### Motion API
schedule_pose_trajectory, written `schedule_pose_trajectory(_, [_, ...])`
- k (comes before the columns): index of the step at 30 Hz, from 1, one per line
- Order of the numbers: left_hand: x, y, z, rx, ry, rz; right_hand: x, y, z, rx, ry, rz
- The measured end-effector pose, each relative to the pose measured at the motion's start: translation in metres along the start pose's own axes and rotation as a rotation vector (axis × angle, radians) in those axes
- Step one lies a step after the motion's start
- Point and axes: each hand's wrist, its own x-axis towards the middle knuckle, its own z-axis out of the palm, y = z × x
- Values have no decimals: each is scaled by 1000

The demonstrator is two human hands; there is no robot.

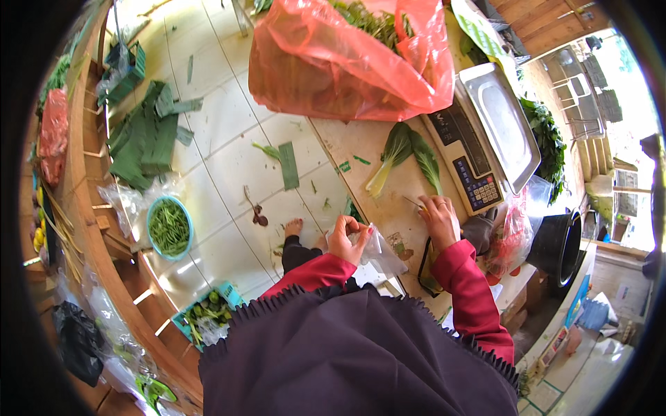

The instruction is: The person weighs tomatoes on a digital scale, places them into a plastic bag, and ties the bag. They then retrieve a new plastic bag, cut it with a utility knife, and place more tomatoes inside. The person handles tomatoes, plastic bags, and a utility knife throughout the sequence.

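Observation:
My left hand (349, 240) pinches a clear plastic bag (384, 254) that hangs at the edge of the wooden table (364, 182). Over the tabletop, my right hand (439, 221) has its fingers on a small knife (413, 202), whose thin blade points up and left; its handle is mostly hidden by the fingers. Beyond the hands lie two leafy stalks of bok choy (398, 148), one with a pale stem. A digital weighing scale (468, 161) with a metal tray (500, 122) stands right of them.
A large red plastic bag of greens (343, 67) rests at the table's far end. Right of my arm are a black bucket (554, 252) and a bag of red items (512, 239). On the tiled floor stand a bowl of green beans (169, 229) and a teal crate (182, 325).

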Motion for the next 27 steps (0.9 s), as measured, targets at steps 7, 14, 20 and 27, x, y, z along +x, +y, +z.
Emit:
schedule_pose_trajectory(7, [-2,76,-6,299,-162,279,0,-60,-40,793,-224,182])
schedule_pose_trajectory(14, [2,114,-18,363,-296,346,11,-94,-55,627,-109,-8])
schedule_pose_trajectory(20, [14,105,-59,345,-401,260,35,-118,-72,384,215,-35])
schedule_pose_trajectory(27, [62,140,-162,-280,73,55,28,-132,-57,879,-260,-41])
